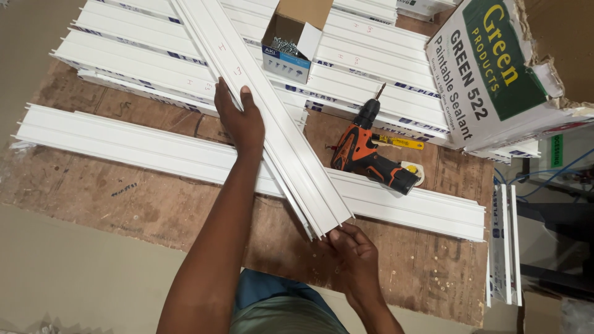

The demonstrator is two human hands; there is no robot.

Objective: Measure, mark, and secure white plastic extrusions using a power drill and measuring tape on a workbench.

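Note:
A long white plastic channel strip (278, 124) runs diagonally from the top middle down to its near end at the centre. My left hand (238, 117) lies on its left edge about halfway along, fingers flat and thumb over the strip. My right hand (352, 247) pinches the strip's near end from below. The strip crosses over another long white channel (142, 148) that lies left to right on a brown plywood board (154, 210).
An orange and black cordless drill (365, 154) lies right of the strip, beside a yellow tool (399, 143). A small open box of screws (288, 52) sits on several stacked white channels (136, 55). A large white and green carton (495, 74) stands at the top right.

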